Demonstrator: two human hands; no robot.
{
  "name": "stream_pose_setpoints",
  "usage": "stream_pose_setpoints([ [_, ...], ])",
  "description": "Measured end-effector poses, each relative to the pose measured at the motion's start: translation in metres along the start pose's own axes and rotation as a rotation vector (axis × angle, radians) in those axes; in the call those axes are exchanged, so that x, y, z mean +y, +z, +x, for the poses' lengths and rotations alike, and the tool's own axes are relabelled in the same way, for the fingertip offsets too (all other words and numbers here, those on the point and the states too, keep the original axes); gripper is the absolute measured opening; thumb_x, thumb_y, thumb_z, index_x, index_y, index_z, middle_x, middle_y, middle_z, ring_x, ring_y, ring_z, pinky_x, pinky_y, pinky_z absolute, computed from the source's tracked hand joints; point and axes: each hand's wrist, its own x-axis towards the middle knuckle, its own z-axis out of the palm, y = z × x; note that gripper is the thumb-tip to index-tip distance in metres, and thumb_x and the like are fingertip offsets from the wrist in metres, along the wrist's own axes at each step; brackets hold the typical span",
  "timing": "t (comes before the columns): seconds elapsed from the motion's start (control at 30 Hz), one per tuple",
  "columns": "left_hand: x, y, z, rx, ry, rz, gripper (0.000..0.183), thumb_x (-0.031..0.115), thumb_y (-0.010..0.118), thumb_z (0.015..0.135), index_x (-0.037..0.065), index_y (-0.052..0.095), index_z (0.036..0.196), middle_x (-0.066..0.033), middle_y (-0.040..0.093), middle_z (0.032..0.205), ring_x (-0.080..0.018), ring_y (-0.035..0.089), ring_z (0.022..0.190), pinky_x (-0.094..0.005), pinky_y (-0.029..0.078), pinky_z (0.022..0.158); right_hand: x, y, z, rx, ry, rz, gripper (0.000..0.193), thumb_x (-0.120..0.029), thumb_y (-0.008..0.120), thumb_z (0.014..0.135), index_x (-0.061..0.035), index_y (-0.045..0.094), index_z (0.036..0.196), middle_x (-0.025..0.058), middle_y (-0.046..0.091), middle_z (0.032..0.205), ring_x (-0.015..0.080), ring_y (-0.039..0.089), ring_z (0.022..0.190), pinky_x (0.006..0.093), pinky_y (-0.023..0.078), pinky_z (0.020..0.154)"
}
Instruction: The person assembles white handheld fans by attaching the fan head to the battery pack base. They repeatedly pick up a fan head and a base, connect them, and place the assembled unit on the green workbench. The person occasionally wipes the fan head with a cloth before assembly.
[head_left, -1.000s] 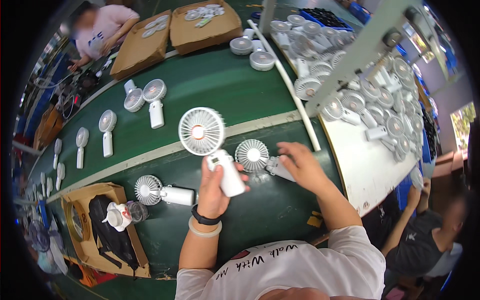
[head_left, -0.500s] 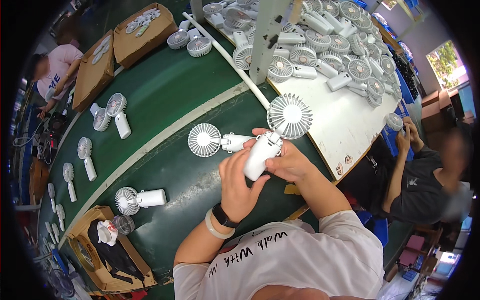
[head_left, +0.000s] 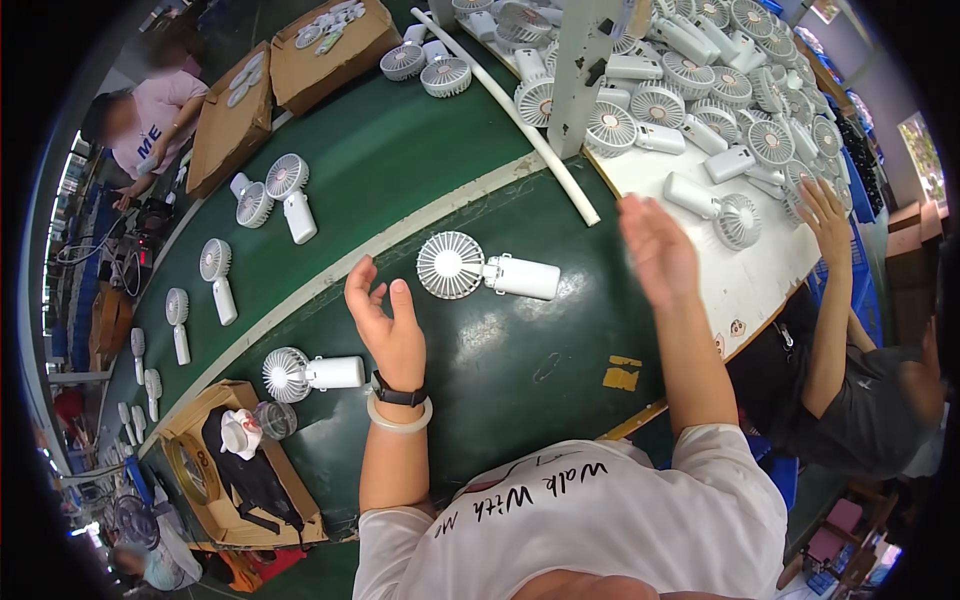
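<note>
My left hand is held above the green table, empty, with its fingers loosely bent and apart. Just to its right lies a white handheld fan, its head toward the hand and its handle pointing right. Somewhat blurred, my right hand is raised by the left edge of the white board, fingers stretched and nothing in it. On the board beyond it rests another white fan. A third fan lies to the left of my left wrist.
Many fans are heaped on the white board. A white tube and metal post stand beside it. A co-worker's hand reaches over the board. More fans line the belt; a cardboard box sits near left.
The fan I held has left my hands, and a fan now lies on the white board. My hands have moved apart. The co-worker's hand has come over the board.
</note>
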Motion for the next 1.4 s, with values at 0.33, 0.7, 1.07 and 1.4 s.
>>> stream_pose_setpoints([
  [0.33, 0.02, 0.033, 0.037, -0.434, 0.381, 0.566, 0.04, 0.019, 0.047, 0.09, 0.008, 0.047, 0.128, -0.0138, 0.04, 0.136, -0.0337, 0.033, 0.129, -0.0477, 0.023, 0.105, 0.164, 0.122, 0.007, -1.058, -0.602, -1.782, 0.052, -0.037, 0.063, 0.074, -0.0142, 0.053, 0.12, 0.0138, 0.04, 0.135, 0.0387, 0.034, 0.124, 0.0551, 0.031, 0.096],
  [0.7, -0.001, 0.056, 0.068, -1.023, 0.057, 0.599, 0.034, 0.04, 0.058, 0.078, 0.02, 0.067, 0.104, -0.009, 0.05, 0.131, -0.0364, 0.037, 0.127, -0.0568, 0.029, 0.1, 0.183, 0.111, -0.008, -1.083, -0.721, -1.821, 0.056, -0.039, 0.065, 0.071, -0.012, 0.052, 0.119, 0.0164, 0.042, 0.13, 0.0379, 0.037, 0.119, 0.0541, 0.032, 0.096],
  [1.07, 0.018, 0.022, 0.024, -0.714, 0.403, 0.623, 0.039, 0.026, 0.062, 0.075, 0.017, 0.061, 0.113, -0.0126, 0.044, 0.135, -0.0372, 0.036, 0.127, -0.055, 0.03, 0.099, 0.17, 0.106, -0.037, -1.106, -0.835, -1.729, 0.061, -0.04, 0.068, 0.068, -0.0097, 0.052, 0.118, 0.019, 0.044, 0.125, 0.0371, 0.04, 0.115, 0.0532, 0.032, 0.095],
  [1.4, -0.02, -0.115, -0.04, -0.574, 0.153, 1.106, 0.047, 0.018, 0.059, 0.082, 0.009, 0.048, 0.127, -0.015, 0.041, 0.135, -0.0377, 0.034, 0.125, -0.0568, 0.02, 0.104, 0.103, 0.075, -0.083, -1.172, -0.58, -1.808, 0.079, -0.026, 0.08, 0.059, -0.0199, 0.044, 0.129, 0.0177, 0.035, 0.132, 0.0349, 0.045, 0.111, 0.0471, 0.042, 0.086],
])
